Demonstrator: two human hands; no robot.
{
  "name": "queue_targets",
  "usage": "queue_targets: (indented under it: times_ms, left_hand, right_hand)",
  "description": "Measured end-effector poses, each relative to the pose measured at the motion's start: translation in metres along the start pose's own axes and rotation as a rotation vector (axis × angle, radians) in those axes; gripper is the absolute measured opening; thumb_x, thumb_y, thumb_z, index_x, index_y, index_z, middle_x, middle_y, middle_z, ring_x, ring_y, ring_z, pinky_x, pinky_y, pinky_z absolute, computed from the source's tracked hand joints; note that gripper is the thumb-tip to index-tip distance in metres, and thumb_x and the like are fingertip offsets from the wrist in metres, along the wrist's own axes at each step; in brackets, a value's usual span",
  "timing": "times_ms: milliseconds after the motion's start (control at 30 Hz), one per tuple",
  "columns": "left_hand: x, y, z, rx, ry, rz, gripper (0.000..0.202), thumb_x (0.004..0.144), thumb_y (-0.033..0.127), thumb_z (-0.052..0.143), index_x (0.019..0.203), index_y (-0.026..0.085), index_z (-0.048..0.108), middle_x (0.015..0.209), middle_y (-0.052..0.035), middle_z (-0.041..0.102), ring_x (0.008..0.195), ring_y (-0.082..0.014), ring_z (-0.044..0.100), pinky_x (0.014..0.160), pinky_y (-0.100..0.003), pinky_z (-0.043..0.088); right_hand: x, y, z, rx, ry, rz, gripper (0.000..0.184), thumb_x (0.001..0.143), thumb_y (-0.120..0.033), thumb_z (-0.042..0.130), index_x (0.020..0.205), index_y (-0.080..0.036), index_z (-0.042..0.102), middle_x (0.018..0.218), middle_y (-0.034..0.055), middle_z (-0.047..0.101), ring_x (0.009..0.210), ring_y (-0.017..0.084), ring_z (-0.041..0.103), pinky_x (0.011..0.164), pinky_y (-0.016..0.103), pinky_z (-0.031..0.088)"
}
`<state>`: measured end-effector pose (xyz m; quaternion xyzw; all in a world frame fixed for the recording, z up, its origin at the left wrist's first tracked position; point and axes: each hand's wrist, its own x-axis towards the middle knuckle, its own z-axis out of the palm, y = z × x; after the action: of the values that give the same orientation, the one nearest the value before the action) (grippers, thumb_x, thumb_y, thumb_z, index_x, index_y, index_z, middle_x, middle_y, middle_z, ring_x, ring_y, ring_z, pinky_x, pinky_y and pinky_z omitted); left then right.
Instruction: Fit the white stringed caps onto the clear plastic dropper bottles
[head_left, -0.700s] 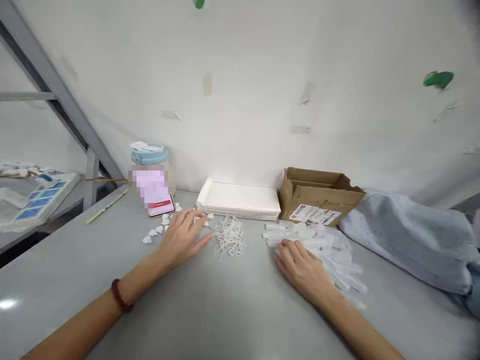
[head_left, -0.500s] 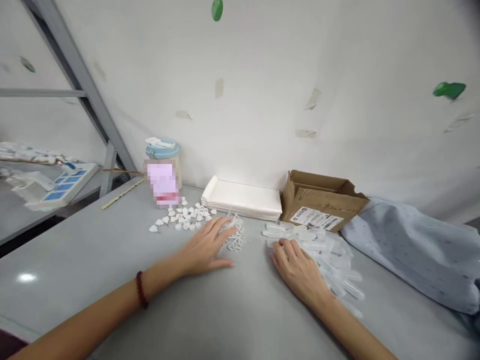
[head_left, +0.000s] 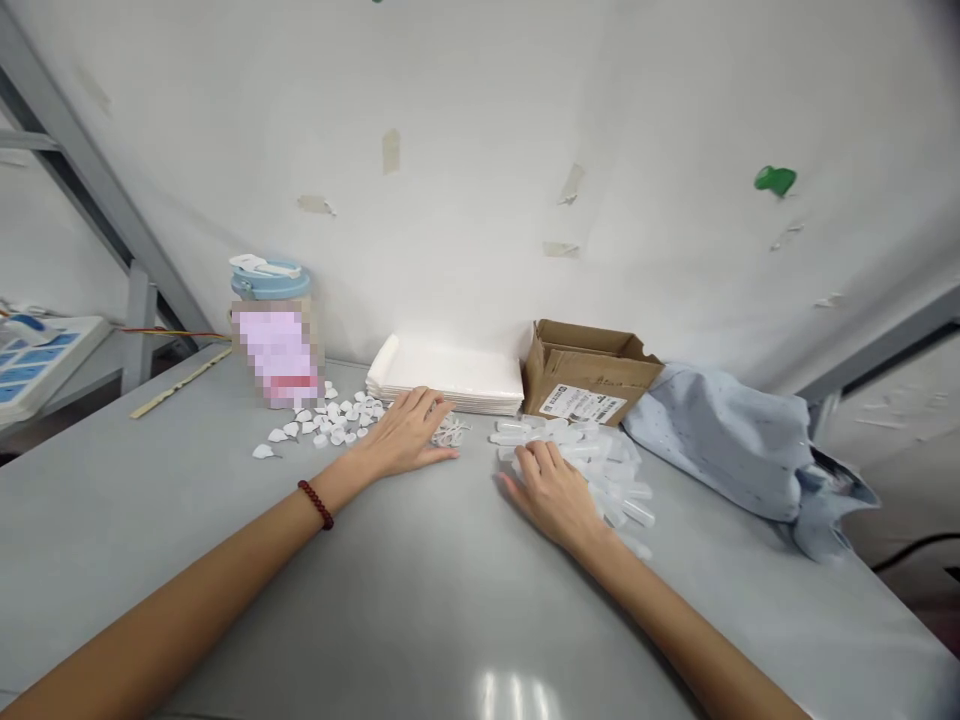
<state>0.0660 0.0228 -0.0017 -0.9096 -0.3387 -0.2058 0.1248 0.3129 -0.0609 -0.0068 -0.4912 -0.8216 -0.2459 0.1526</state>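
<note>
My left hand (head_left: 409, 432) lies palm down with its fingers apart, over the left side of a small heap of thin whitish strips (head_left: 450, 432). Part of that heap is hidden under the fingers. To the left of it several small white cap-like pieces (head_left: 337, 425) with thin stems are scattered on the grey table (head_left: 420, 590). My right hand (head_left: 553, 492) rests at the near left edge of a pile of clear plastic tubes (head_left: 600, 455). Its fingers are bent over the tubes and its thumb stands apart; no tube shows in its grip.
Behind the hands lie a stack of white padded sheets (head_left: 457, 375) and an open cardboard box (head_left: 589, 370). A blue-lidded tub (head_left: 270, 280) with a blurred label stands left. Grey-blue cloth (head_left: 720, 440) drapes at right. A thin strip (head_left: 180, 383) lies near the left edge.
The view has swung right and tilted, so the table things appear further left and higher. Both hands stay by the same heaps, the left over the strips and the right at the tubes.
</note>
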Motion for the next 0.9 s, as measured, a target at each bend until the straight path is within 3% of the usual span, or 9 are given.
queue_targets:
  times_ms: [100,200,333,433,633,900]
  left_hand:
    - [-0.012,0.004,-0.007,-0.049,0.010,0.012,0.059,0.080,0.060,0.053,0.117,0.014,0.052,0.117,-0.0171,0.052,0.106,-0.0322,0.047,0.088,-0.046,0.041]
    - [-0.020,0.006,-0.014,-0.086,0.067,-0.054,0.047,0.084,0.048,0.053,0.116,0.013,0.054,0.115,-0.0167,0.054,0.106,-0.0319,0.047,0.089,-0.047,0.041]
    - [-0.021,0.005,-0.023,-0.097,0.169,-0.176,0.024,0.088,0.024,0.045,0.104,0.011,0.058,0.099,-0.0130,0.059,0.098,-0.0283,0.048,0.087,-0.042,0.043]
    - [-0.023,0.003,-0.027,-0.107,0.184,-0.178,0.019,0.087,0.018,0.043,0.089,0.013,0.061,0.086,-0.0102,0.061,0.090,-0.0260,0.049,0.081,-0.041,0.045]
    - [-0.025,0.010,-0.027,-0.085,0.107,-0.102,0.017,0.083,0.018,0.047,0.079,0.015,0.063,0.076,-0.0080,0.060,0.082,-0.0234,0.049,0.076,-0.037,0.044]
    - [-0.025,0.015,-0.021,0.019,0.011,-0.128,0.022,0.085,0.026,0.048,0.078,0.013,0.064,0.078,-0.0127,0.061,0.087,-0.0296,0.049,0.074,-0.043,0.042]
  right_hand:
    - [0.002,0.007,-0.008,0.110,-0.011,0.124,0.025,0.091,-0.036,0.047,0.096,-0.014,0.057,0.090,0.0120,0.062,0.084,0.026,0.056,0.059,0.032,0.047]
    - [0.006,0.013,-0.012,0.207,-0.054,0.239,0.019,0.091,-0.029,0.049,0.100,-0.015,0.057,0.095,0.0117,0.063,0.090,0.026,0.056,0.065,0.033,0.048]
    - [0.014,0.008,-0.011,0.235,-0.156,0.187,0.014,0.086,-0.020,0.054,0.099,-0.016,0.059,0.101,0.0099,0.064,0.096,0.026,0.054,0.076,0.034,0.048]
    - [0.017,-0.002,-0.006,0.225,-0.183,0.145,0.017,0.083,-0.015,0.056,0.100,-0.015,0.060,0.101,0.0101,0.064,0.096,0.026,0.053,0.081,0.034,0.046]
    - [0.009,-0.011,-0.003,0.149,-0.179,0.164,0.019,0.083,-0.013,0.051,0.101,-0.012,0.059,0.102,0.0161,0.060,0.096,0.030,0.049,0.080,0.039,0.044]
    - [0.001,-0.008,-0.011,0.158,-0.160,0.226,0.021,0.084,-0.026,0.057,0.101,-0.013,0.057,0.096,0.0154,0.060,0.090,0.030,0.052,0.076,0.040,0.045]
